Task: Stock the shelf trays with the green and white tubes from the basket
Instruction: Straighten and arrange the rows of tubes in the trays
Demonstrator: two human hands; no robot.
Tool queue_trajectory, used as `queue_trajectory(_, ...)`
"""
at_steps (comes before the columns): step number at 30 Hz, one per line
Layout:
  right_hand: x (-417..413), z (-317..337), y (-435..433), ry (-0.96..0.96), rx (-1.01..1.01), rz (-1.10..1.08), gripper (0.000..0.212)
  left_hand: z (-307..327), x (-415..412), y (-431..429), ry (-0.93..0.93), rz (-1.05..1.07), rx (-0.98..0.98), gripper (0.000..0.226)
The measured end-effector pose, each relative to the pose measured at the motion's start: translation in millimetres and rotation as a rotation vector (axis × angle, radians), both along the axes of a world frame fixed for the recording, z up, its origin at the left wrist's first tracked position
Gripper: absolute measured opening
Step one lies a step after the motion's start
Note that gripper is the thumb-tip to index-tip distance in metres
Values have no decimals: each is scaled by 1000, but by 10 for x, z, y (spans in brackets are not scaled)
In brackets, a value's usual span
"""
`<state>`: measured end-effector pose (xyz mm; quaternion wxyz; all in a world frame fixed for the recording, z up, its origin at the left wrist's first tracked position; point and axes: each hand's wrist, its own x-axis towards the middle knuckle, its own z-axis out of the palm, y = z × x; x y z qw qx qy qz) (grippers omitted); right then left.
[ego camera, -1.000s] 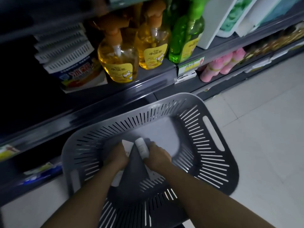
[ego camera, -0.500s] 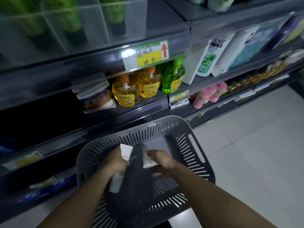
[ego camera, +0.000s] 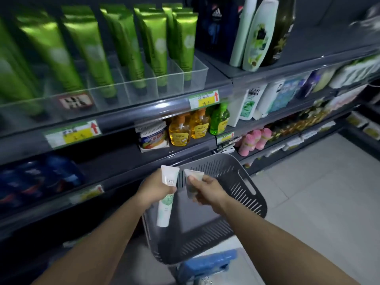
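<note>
The left hand (ego camera: 157, 189) is closed round a white-and-green tube (ego camera: 164, 208), crimped end up and cap end hanging toward six o'clock. The right hand (ego camera: 209, 192) pinches a second tube (ego camera: 194, 177) by its upper part, with the rest hidden behind the fingers. Both hands are above the grey basket (ego camera: 244, 194), whose floor shows no more tubes from here.

The clear shelf trays (ego camera: 193, 73) sit well above, at about eleven o'clock from the hands. The green tubes (ego camera: 156, 44) in them stand cap-down and lean back, and the front of each lane looks free.

The step in hand is probably the carry up to those trays. It would go best one hand at a time — left first, since that tube is already cap-down. Raise it over the price rail (ego camera: 144, 112), clear the tray's front wall, then lower it straight into a lane so it leans on the tube behind. The long tube is held near its top, so it may swing — keep the lift slow. Turn the right-hand tube cap-down before it goes in.
</note>
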<state>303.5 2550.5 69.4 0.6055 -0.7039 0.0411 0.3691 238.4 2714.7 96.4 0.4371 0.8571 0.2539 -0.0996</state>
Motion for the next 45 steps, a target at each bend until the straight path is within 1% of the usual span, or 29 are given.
queue_trajectory(2, -117, 126, 35, -246, -141, 38, 21, 171, -142, 40, -46, -15, 35, 23)
queue_trajectory(4, -230, 281, 80, -411, -221, 74, 25, 337, -268, 82, -92, -9, 71, 22)
queue_trajectory(5, -285, 366, 105, -469, -244, 101, 26, 412, -334, 114, -108, 11, 82, 26)
queue_trajectory(7, -384, 533, 167, -536, -246, 153, 20, 551, -465, 192, -129, 59, 77, 35)
queue_trajectory(9, -470, 712, 248, -573, -216, 192, 22, 675, -595, 281, -158, 114, 65, 38)
queue_trajectory(13, -598, 1062, 459, -719, -147, 268, 21, 992, -867, 445, -253, 198, 66, 35)
queue_trajectory(16, -666, 1263, 658, -774, -99, 353, 25, 1242, -1106, 587, -290, 259, 71, 35)
queue_trajectory(20, -809, 1486, 934, -828, -33, 477, 12, 1511, -1472, 750, -371, 350, 61, 28)
queue_trajectory(22, -912, 1608, 1065, -834, 13, 528, 12, 1625, -1663, 807, -415, 418, 79, 23)
queue_trajectory(26, -1152, 1797, 1362, -855, 76, 595, 19, 1835, -2056, 926, -461, 534, 98, 21)
queue_trajectory(28, -1291, 1891, 1509, -865, 108, 622, 15, 1936, -2260, 1003, -497, 581, 111, 22)
queue_trajectory(30, -1449, 1998, 1658, -887, 151, 641, 14, 2032, -2467, 1097, -541, 610, 114, 23)
queue_trajectory(33, -1682, 2153, 1917, -963, 187, 650, 22, 2170, -2766, 1275, -605, 662, 154, 23)
queue_trajectory(37, -2039, 2370, 2331, -989, 240, 655, 29, 2354, -3160, 1569, -658, 692, 220, 27)
queue_trajectory(41, -2410, 2628, 2751, -1051, 267, 654, 22, 2572, -3512, 1918, -679, 674, 273, 24)
queue_trajectory(45, -2684, 2832, 3115, -1105, 300, 600, 24, 2779, -3772, 2298, -728, 664, 316, 25)
